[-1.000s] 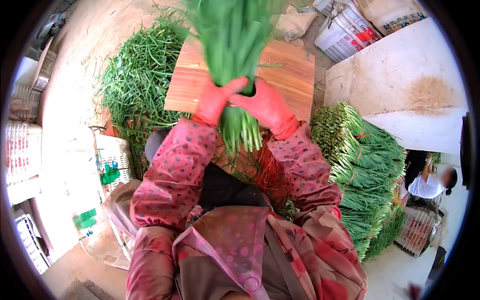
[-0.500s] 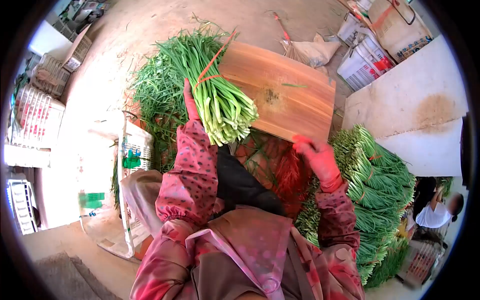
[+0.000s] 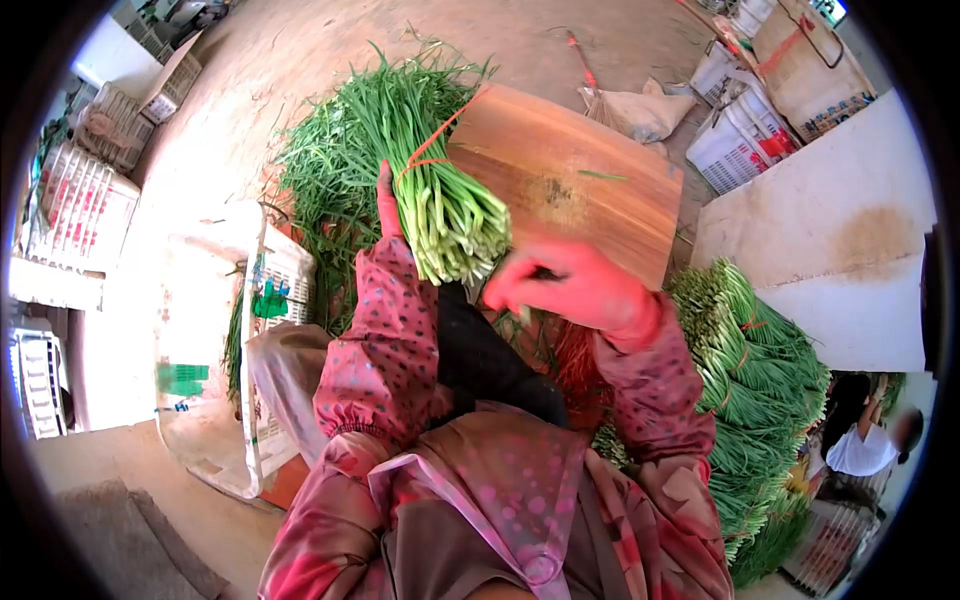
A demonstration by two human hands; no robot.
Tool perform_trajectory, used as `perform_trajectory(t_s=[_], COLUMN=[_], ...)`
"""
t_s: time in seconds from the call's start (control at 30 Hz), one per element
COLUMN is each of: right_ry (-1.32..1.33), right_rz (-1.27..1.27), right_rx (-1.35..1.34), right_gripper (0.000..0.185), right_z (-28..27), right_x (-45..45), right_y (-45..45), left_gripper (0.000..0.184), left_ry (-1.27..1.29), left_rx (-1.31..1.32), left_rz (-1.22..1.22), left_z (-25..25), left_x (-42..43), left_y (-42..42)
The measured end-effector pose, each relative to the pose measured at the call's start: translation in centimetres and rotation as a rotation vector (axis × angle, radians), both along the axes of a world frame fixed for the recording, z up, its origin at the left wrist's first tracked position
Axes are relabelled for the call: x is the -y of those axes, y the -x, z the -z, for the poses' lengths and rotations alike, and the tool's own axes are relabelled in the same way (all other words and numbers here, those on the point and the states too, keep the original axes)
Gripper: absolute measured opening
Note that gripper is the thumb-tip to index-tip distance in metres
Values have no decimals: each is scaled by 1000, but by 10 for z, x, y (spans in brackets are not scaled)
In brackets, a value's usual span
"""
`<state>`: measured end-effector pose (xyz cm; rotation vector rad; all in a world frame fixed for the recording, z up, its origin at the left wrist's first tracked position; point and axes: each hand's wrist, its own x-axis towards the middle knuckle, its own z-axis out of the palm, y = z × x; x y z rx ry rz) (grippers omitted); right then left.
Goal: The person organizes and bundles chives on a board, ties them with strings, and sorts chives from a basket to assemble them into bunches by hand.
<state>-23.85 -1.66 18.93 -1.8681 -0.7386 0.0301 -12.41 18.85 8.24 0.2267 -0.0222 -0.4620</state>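
The right hand (image 3: 578, 285) is nearest, in front of the body; its fingers look bent, but they are blurry, so I cannot tell if they hold anything; they are just beside the white ends of the green bunch (image 3: 445, 215), maybe touching; a light touch there seems best, so no stem snaps or slips out; the left hand (image 3: 388, 205) holds the bunch from its left side, and most of its fingers are hidden; a firm but soft grip should keep the stems together without squashing them; the red tie (image 3: 425, 162) goes around the bunch and should stay snug.

The bunch is in that left hand, over the left side of the wooden surface (image 3: 600, 150); its long line slants, with white ends pointing back to the body and a bit right, and leaf tips pointing away and left; loose leaves (image 3: 325, 165) lie to the left; farther off, a sack (image 3: 645, 112) sits on the floor.
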Motion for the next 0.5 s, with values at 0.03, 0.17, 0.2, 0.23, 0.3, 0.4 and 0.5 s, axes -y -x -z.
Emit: perform_trajectory(t_s=[0.03, 0.17, 0.2, 0.23, 0.3, 0.4, 0.5], right_ry=[-103, -73, -120, -117, 240, 166, 91], right_rz=[-42, 296, 338, 335, 310, 259, 50], right_rx=[-386, -772, -716, -718, -669, -712, -517], right_gripper=[16, 19, 26, 26, 34, 34, 26], right_z=[1, 19, 28, 32, 40, 76, 56], right_x=[15, 16, 9, 3, -12, -41, -61], right_y=[10, 9, 7, 4, -1, -8, 17], left_gripper=[46, 52, 56, 54, 53, 52, 52], left_ry=[55, -21, -47, -74, -92, -176, -138], left_rx=[-5, -53, -88, -152, -173, -151, -158], left_rz=[-21, -6, -2, -47, -116, -160, -149], left_z=[5, 9, 8, 8, 13, 8, 7], left_x=[-2, -6, -6, -5, -6, -4, -4], left_y=[-3, -3, -2, -4, -8, -4, -4])
